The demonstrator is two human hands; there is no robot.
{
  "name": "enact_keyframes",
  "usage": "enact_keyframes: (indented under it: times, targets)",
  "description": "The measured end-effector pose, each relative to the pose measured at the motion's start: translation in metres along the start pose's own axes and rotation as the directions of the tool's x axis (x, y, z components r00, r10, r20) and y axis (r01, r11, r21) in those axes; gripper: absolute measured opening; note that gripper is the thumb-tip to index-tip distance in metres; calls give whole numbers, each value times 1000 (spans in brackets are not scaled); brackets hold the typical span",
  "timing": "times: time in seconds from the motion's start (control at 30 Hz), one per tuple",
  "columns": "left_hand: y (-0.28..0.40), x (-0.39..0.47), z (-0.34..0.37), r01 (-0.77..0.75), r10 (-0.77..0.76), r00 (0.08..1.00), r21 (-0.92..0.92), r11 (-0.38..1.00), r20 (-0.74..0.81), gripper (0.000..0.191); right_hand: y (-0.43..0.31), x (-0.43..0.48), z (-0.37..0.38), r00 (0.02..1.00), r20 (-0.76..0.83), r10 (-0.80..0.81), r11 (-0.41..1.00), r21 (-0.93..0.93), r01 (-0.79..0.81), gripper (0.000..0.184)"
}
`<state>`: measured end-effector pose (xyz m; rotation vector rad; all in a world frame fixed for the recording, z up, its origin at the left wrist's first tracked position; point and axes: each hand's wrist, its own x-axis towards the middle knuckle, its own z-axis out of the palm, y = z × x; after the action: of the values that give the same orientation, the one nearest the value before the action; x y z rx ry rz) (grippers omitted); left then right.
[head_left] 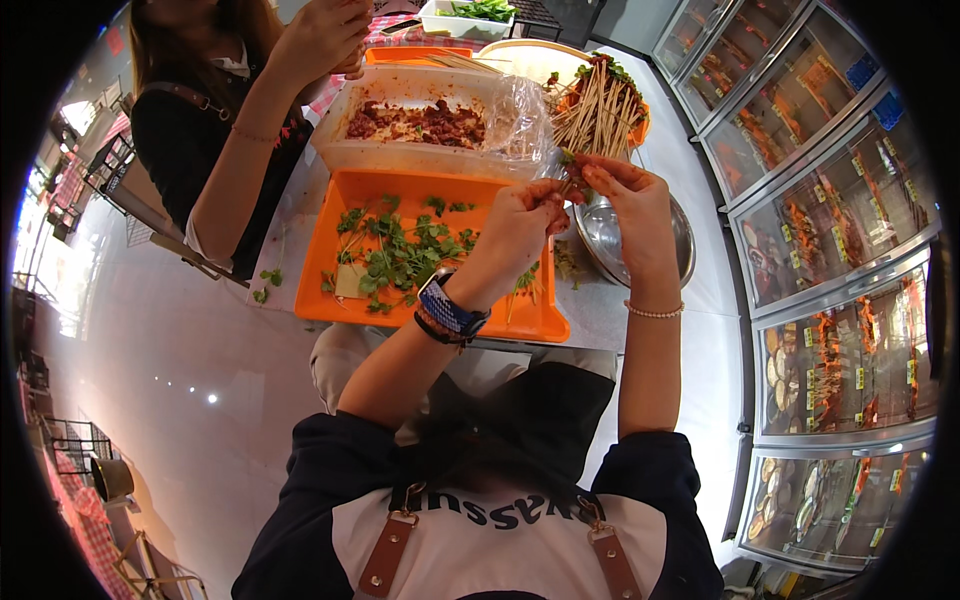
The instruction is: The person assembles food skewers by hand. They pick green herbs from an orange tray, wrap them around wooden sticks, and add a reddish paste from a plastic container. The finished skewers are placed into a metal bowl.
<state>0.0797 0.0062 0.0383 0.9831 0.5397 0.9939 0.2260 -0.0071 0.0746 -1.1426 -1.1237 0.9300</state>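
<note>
My left hand (529, 225) and my right hand (626, 195) meet above the right rim of an orange tray (311, 300). The left hand's fingers close on a thin skewer, partly hidden by them. The right hand's fingertips pinch a piece of red meat with green leaf (574, 169) at the skewer. Cilantro sprigs (405, 255) lie loose in the tray. Behind it, marinated red meat pieces (420, 124) lie in a translucent plastic tub (337, 154), with clear plastic film (521, 120) over its right end. Many loaded skewers (600, 109) are piled beyond my hands.
A steel bowl (675, 232) stands under my right hand. A co-worker's raised arm (247, 157) is at the upper left, across the table corner. A white container of greens (465, 26) stands at the back. Glass-door display fridges (817, 217) line the right side.
</note>
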Motion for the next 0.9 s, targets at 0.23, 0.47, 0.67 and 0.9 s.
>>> enact_keyframes:
  times: [0.23, 0.47, 0.67, 0.9]
  targets:
    - [-4, 1, 1, -78, 78, 997, 5, 997, 12, 18, 4, 3, -3, 999, -44, -18, 997, -76, 14, 20]
    - [-2, 0, -2, -27, 26, 1000, 68, 997, 15, 19, 11, 10, -8, 999, -5, 35, 999, 30, -35, 20]
    - [-2, 1, -2, -36, 35, 999, 54, 998, 34, 19, 12, 13, -9, 992, 17, 121, 985, 120, -123, 18]
    - [-2, 0, -2, -52, 49, 998, 72, 996, 45, 20, 6, 12, -5, 982, 40, 187, 955, 228, -191, 22]
